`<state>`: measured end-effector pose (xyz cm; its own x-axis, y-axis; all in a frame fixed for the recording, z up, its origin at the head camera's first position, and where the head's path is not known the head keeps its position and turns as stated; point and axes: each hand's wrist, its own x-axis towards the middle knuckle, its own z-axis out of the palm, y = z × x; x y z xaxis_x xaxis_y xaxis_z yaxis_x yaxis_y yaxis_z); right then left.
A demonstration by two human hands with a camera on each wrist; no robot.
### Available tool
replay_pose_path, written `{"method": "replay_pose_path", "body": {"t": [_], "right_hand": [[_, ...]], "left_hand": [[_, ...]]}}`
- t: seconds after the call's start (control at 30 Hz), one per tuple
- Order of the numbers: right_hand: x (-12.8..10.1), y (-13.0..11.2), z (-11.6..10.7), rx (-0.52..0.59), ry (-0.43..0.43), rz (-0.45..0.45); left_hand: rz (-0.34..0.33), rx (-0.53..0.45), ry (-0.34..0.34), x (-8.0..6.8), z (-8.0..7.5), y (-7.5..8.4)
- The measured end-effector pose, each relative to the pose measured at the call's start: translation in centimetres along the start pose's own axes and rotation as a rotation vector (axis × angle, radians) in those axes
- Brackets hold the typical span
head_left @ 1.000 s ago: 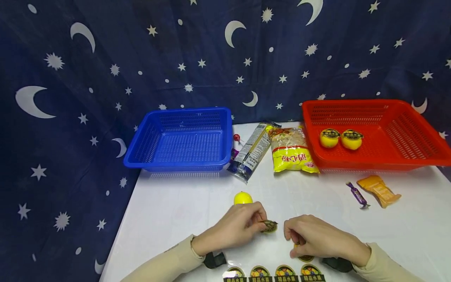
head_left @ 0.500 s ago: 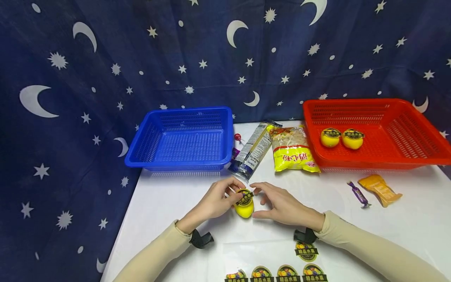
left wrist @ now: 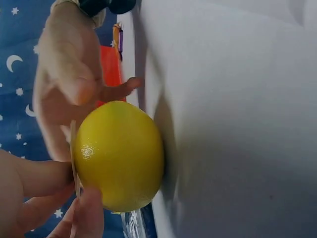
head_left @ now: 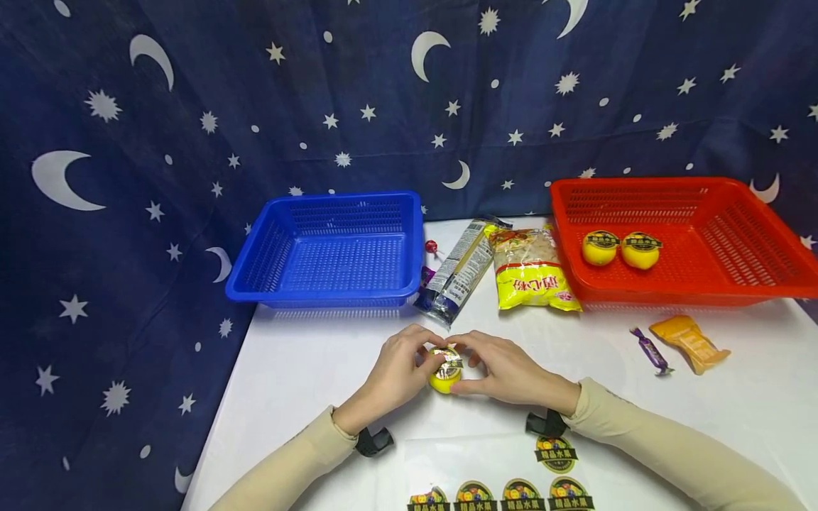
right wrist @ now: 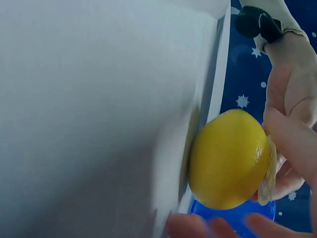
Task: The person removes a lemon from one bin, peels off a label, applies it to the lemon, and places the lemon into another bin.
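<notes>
A yellow lemon point(head_left: 443, 384) sits on the white table between both hands. My left hand point(head_left: 397, 369) pinches a round black-and-gold label sticker point(head_left: 449, 363) against the lemon's upper face. Edge-on in the left wrist view, the sticker point(left wrist: 74, 153) meets the lemon point(left wrist: 121, 156) with part of its rim standing off. On the other side my right hand point(head_left: 505, 365) reaches around the lemon, thumb low and forefinger high, its fingers loosely bent. Whether those fingers press the lemon is hard to tell; in the right wrist view they look blurred beside the lemon point(right wrist: 228, 158).
A clear sheet point(head_left: 473, 454) with several matching stickers lies in front. Behind are a blue basket point(head_left: 322, 294), a red basket point(head_left: 677, 291) holding two labelled lemons point(head_left: 620, 252), a long packet point(head_left: 456, 273), a yellow bag point(head_left: 533, 273) and a lollipop point(head_left: 431, 246). Wrapped sweets point(head_left: 650, 351) lie right.
Both hands came from the front of the table to the lemon, the left carrying a sticker. Since half a second ago, my right hand has closed in around the lemon's right side.
</notes>
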<state>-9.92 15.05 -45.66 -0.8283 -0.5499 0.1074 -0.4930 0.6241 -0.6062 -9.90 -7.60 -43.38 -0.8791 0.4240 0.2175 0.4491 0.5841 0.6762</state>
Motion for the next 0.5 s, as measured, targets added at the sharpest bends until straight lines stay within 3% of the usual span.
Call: {"method": "replay_pose_path", "body": {"t": [0.23, 0.33, 0.5], "right_hand": [[0.1, -0.2, 0.2, 0.153, 0.139, -0.077], [0.4, -0.3, 0.5, 0.101, 0.175, -0.105], [0.4, -0.6, 0.5, -0.079, 0.198, -0.161]], "left_hand": [[0.077, 0.136, 0.06, -0.5, 0.2, 0.2], [0.11, 0.175, 0.052, -0.8, 0.1, 0.1], [0.125, 0.14, 0.054, -1.4, 0.0, -0.7]]}}
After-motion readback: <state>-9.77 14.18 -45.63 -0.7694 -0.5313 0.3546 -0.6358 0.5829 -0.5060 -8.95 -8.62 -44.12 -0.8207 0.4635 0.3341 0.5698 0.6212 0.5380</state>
